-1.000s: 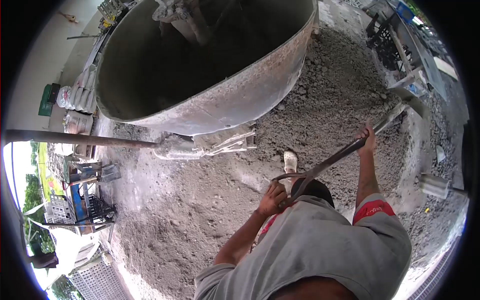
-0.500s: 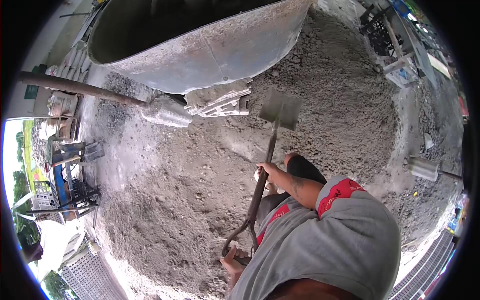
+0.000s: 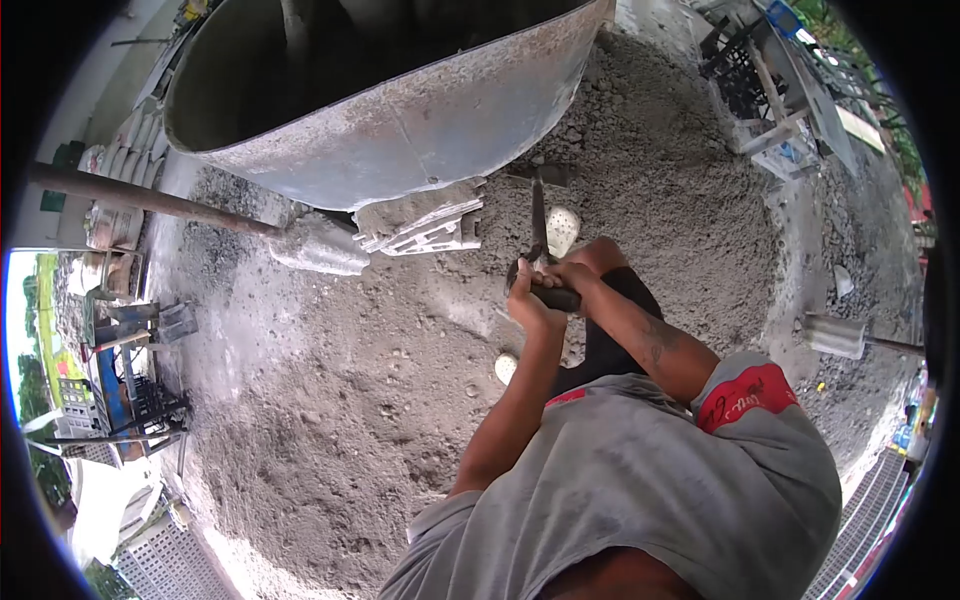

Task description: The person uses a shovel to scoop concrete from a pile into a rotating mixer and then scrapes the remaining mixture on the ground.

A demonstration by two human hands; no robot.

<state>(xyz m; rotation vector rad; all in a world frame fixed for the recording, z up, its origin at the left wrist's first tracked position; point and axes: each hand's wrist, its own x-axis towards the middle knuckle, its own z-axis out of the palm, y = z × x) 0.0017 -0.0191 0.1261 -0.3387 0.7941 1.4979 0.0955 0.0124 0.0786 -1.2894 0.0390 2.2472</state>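
A shovel points away from me, its shaft foreshortened. Its dark blade meets the grey sand and gravel heap just under the large metal tub; how deep it sits cannot be told. My left hand is wrapped round the shovel's grip at the near end. Close beside it, my right hand is closed on the handle too. White perforated shoes show beside the shaft and lower left, on the loose ground.
The rusty metal tub fills the top, with a white slatted block below its edge. A rusty pole juts in from the left. Another shovel lies at right. Stacked sacks and crates stand along the sides.
The shovel has swung from a long slant to a foreshortened position, its blade now against the heap. My left hand moved up and forward, and both hands are now close together.
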